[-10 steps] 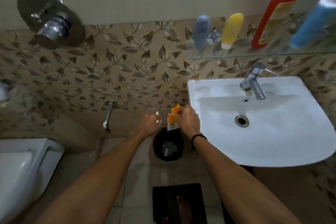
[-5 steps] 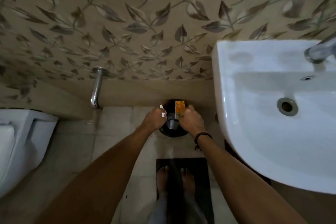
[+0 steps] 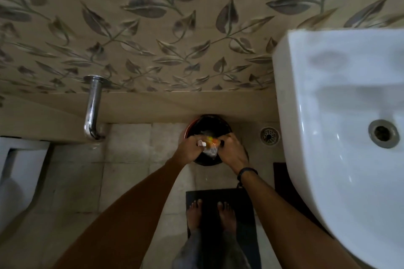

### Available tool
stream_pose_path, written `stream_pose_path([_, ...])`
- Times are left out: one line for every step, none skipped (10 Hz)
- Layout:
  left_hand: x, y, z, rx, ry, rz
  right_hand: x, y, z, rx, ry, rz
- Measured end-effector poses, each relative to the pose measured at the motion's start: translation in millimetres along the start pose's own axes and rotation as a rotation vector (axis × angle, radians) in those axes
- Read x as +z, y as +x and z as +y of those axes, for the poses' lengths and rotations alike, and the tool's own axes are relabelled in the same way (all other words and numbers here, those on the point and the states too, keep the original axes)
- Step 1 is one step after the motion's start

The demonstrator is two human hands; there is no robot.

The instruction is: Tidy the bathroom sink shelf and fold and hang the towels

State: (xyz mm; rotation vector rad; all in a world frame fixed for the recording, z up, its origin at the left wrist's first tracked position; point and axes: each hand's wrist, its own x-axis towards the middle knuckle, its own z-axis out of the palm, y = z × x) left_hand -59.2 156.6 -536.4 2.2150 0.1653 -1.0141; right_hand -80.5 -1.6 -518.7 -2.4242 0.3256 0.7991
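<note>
A round black waste bin (image 3: 209, 123) is standing on the tiled floor, touching the foot of the leaf-patterned wall, just left of a round floor drain (image 3: 269, 135). Its inside is showing dark, with a faint grey sheen near the middle; what is lying in it cannot be made out.

Both hands are hovering over the bin's near half. The left hand (image 3: 187, 151) is curling its fingers and pinching a small white piece (image 3: 200, 143) at its fingertips. The right hand (image 3: 232, 152), a dark band (image 3: 247, 171) circling its wrist, is gripping an orange-and-yellow wrapper (image 3: 213, 140) with curled fingers. A crumpled bit of clear plastic (image 3: 210, 151) is hanging between the two hands over the bin's opening; which hand is holding it cannot be told.

Print on the wrapper is too blurred to read.

The white washbasin (image 3: 328, 98) is filling the right side, and a chrome pipe (image 3: 93, 107) is running down the wall at the left. The person's bare feet are standing on a dark mat (image 3: 208, 197).
</note>
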Motion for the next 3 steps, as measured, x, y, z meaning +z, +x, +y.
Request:
stream_pose_path([-6,5,-6,-0.024,-0.023,0.016,-2,0,-1,0.005,-0.03,-0.028])
stream_pose_path([-12,7,-13,-0.058,-0.038,0.033,-1,3,-1,0.029,-0.036,-0.052])
stream_pose_path([-15,13,-23,-0.062,-0.074,0.04,-2,6,-1,0.04,-0.024,-0.078])
